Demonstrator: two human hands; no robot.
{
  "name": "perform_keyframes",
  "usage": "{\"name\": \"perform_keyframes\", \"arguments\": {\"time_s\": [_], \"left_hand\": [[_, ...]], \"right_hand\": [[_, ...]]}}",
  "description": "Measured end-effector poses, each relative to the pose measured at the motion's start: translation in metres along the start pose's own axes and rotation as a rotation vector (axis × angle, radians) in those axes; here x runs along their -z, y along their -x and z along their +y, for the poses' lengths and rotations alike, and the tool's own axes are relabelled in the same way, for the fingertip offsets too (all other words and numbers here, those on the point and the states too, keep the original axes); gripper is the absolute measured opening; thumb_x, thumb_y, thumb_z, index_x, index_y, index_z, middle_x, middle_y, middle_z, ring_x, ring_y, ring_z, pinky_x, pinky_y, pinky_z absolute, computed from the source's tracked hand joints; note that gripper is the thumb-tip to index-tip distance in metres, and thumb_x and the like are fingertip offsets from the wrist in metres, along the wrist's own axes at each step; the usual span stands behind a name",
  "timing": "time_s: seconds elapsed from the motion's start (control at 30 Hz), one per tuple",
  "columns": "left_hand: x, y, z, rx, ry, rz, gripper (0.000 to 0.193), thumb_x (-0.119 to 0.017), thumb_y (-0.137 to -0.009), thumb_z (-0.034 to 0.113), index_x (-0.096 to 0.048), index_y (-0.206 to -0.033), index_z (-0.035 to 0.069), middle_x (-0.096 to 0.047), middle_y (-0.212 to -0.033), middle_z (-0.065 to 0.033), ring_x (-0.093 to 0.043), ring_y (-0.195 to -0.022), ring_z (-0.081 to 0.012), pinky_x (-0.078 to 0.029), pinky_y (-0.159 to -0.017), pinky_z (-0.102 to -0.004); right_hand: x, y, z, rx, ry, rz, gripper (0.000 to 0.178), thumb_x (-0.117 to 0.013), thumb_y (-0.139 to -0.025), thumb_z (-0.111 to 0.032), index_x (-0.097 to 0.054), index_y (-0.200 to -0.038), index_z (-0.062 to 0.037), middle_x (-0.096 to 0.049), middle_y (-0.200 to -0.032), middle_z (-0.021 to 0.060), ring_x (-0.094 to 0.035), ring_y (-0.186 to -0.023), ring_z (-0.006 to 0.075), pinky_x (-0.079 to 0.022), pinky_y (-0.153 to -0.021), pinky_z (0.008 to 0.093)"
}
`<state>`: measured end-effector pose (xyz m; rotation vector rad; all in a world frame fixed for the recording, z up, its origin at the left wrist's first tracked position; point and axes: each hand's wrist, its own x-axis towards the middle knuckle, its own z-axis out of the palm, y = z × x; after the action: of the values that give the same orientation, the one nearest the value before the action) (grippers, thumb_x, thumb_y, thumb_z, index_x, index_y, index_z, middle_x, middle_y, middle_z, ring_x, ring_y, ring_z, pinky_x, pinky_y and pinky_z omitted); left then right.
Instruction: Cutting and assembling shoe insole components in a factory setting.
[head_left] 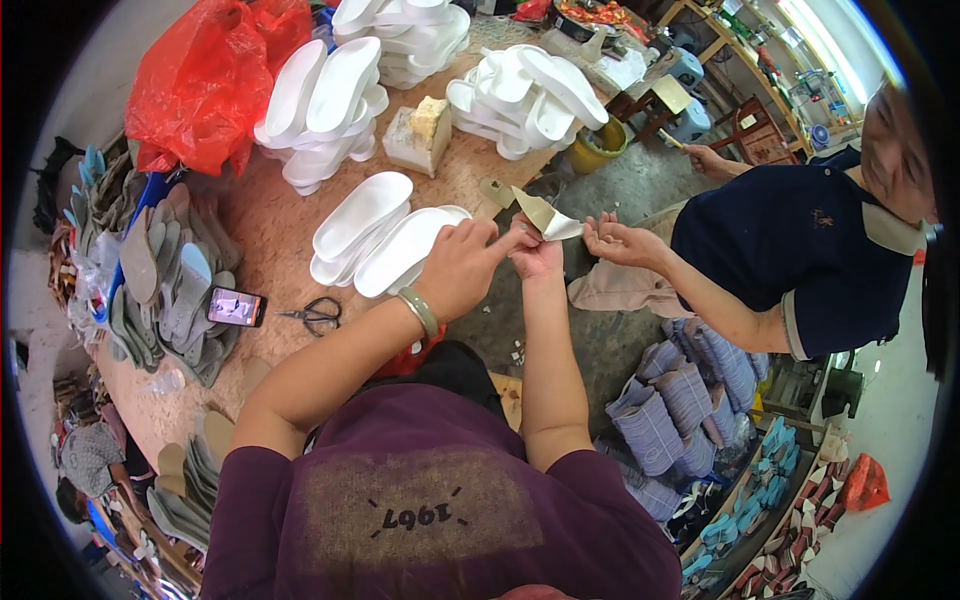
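Both hands gripping a beige insole above cluttered wooden worktable.

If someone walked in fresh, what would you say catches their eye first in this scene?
Probably the person's left hand and right hand meeting at mid-frame, pinching a curled beige insole piece, with a co-worker's hand right beside it. Next, the stacks of white insoles on the wooden table, and the red plastic bag at top left.
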<state>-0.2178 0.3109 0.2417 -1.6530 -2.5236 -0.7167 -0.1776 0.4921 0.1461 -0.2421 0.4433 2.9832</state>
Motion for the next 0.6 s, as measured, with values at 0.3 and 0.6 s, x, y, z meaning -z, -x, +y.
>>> {"name": "perform_keyframes", "arguments": {"time_s": [0.3, 0.6], "left_hand": [[-0.014, -0.051, 0.017, -0.15, -0.212, 0.015, 0.054, -0.058, -0.081, 0.014, -0.052, -0.134, 0.021, -0.054, -0.103, -0.0047, -0.051, -0.096, -0.0209, -0.036, -0.078, -0.0364], [-0.024, -0.059, 0.016, 0.171, -0.028, -0.083, 0.055, -0.057, -0.081, 0.014, -0.049, -0.136, 0.014, -0.056, -0.105, -0.0105, -0.056, -0.097, -0.0294, -0.042, -0.081, -0.0431]], "right_hand": [[-0.02, -0.004, 0.007, 0.388, 0.396, 0.314, 0.015, -0.054, -0.095, -0.02, -0.06, -0.099, -0.0065, -0.06, -0.084, 0.0055, -0.056, -0.065, 0.0125, -0.048, -0.054, 0.0262], [-0.019, 0.003, -0.022, 0.036, -0.005, -0.099, 0.024, -0.06, -0.092, -0.027, -0.058, -0.085, -0.0044, -0.042, -0.065, -0.002, -0.037, -0.049, 0.0072, -0.033, -0.042, 0.0183]]}}
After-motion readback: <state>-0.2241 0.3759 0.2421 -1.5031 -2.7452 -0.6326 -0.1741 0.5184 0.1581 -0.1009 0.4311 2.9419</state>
